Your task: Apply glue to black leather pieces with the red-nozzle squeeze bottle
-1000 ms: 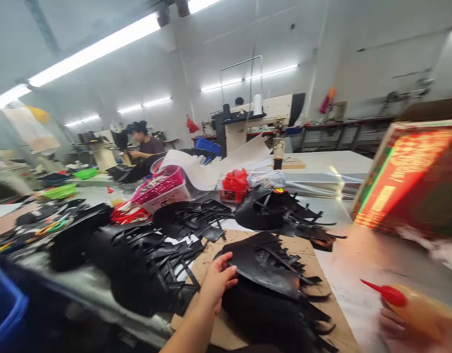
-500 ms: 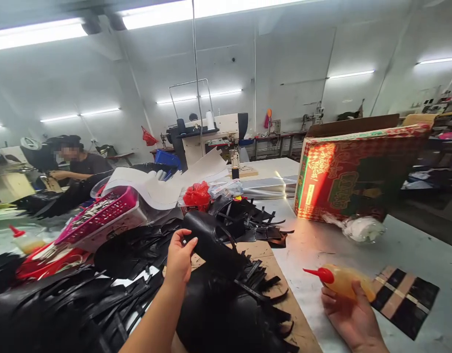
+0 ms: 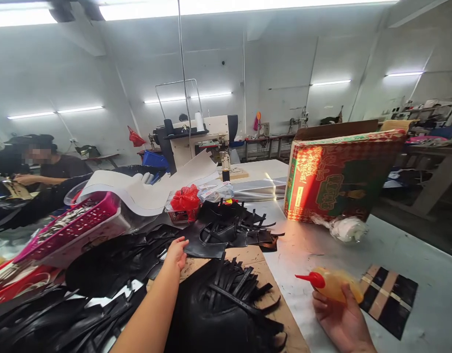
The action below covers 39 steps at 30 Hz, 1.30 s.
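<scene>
My left hand (image 3: 176, 253) is at the left edge of a black leather piece (image 3: 206, 242) with cut strips, which lies on the far pile. Its fingers are stretched out, with the thumb a little apart, touching or very near that edge. My right hand (image 3: 341, 311) is wrapped round a squeeze bottle (image 3: 336, 285) of yellowish liquid. The bottle is tilted on its side, its red nozzle pointing left. Nearer me, black strapped leather pieces (image 3: 211, 314) lie stacked on a brown board (image 3: 290, 323). More black pieces (image 3: 112, 260) spread to the left.
A magenta basket (image 3: 69, 228) stands at left beside red-handled tools. Behind are white sheets (image 3: 134, 191), a red plastic bag (image 3: 185, 197) and a sewing machine (image 3: 207, 132). A red carton (image 3: 332, 176) and a striped black-and-tan piece (image 3: 389, 299) are at right. Another person sits far left.
The black leather piece that my left hand held raised now lies flat on the far pile. The view has shifted right. My right hand still holds the squeeze bottle.
</scene>
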### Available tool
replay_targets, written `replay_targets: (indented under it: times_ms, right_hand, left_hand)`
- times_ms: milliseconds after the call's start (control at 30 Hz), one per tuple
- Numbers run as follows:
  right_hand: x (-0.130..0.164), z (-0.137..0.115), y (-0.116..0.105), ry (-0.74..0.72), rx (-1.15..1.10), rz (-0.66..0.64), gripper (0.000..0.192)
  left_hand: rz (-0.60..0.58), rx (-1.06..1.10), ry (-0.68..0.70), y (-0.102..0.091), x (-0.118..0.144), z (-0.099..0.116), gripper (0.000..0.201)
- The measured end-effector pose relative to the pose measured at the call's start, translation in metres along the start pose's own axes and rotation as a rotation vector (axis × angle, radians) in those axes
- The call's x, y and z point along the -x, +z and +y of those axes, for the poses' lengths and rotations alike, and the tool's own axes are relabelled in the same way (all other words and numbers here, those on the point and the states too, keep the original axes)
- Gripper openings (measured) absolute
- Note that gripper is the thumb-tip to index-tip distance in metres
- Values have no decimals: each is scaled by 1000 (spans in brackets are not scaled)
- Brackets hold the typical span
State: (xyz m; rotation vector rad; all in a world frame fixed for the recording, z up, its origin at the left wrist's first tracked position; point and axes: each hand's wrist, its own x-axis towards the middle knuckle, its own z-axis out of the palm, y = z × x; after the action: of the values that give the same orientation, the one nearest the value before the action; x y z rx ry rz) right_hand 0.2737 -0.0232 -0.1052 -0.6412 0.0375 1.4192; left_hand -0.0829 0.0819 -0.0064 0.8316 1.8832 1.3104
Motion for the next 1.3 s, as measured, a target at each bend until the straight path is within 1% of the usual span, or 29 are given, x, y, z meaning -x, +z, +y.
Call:
replay_targets:
  times_ms: [67, 133, 200, 267, 300, 333, 367, 400, 433, 500, 567, 667, 733, 800, 867, 967, 1033, 1100, 1200, 1300]
  right_hand:
    - [-1, -1, -2, -19, 21, -26, 61]
    - [-2, -2, -4, -38, 48, -63, 56]
    - [-1, -4, -5, -51, 60, -93, 54]
    - [0, -4, -5, -55, 63, -98, 54]
    - [1, -4, -5, -59, 61, -95, 54]
    - [2, -5, -4, -63, 57, -92, 54]
    - [3, -5, -3, -65, 51, -89, 55]
    - [5, -5, -2, -64, 45, -87, 55]
    - [7, -5, -1, -66, 41, -83, 56]
    - [11, -6, 2, -73, 37, -71, 57]
    - [17, -7, 5, -81, 35, -65, 57]
    - [26, -6, 13, -91, 43, -94, 55]
    - [32, -5, 20, -113, 69, -112, 54]
    - [37, -1, 26, -158, 123, -115, 55]
    - [41, 3, 31, -236, 204, -118, 58]
    - [46, 10, 34, -440, 340, -148, 61]
    - [48, 13, 35, -589, 446, -204, 59]
    - [49, 17, 35, -696, 547, -268, 54]
    - [47, 22, 32, -775, 645, -302, 51]
    - [41, 27, 24, -793, 744, -274, 57]
  left_hand:
    - [-39, -97, 77, -2, 11, 6, 26]
    - [-150, -197, 175, -3, 29, 11, 20]
    - [-350, -298, 244, -4, 54, 14, 17]
    - [-564, -448, 296, -4, 82, 14, 20]
    - [-653, -580, 354, -4, 96, 12, 22]
    - [-722, -754, 445, -4, 108, 10, 23]
    - [-768, -922, 530, -4, 118, 8, 26]
    - [-794, -1074, 606, -3, 127, 5, 28]
    - [-803, -1182, 660, -1, 133, 2, 31]
    - [-807, -1257, 688, 1, 140, -4, 35]
    - [-830, -1229, 701, 1, 140, -10, 30]
    - [-925, -1074, 693, -2, 136, -17, 19]
    - [-987, -944, 626, -4, 132, -20, 17]
    - [-1007, -812, 523, -4, 129, -22, 13]
    - [-976, -682, 406, 0, 128, -23, 11]
    - [-890, -511, 252, 8, 131, -21, 15]
    - [-857, -452, 201, 12, 133, -19, 19]
    - [-860, -431, 165, 13, 135, -18, 24]
    - [-874, -402, 101, 13, 136, -18, 29]
    - [-877, -383, 82, 13, 135, -19, 31]
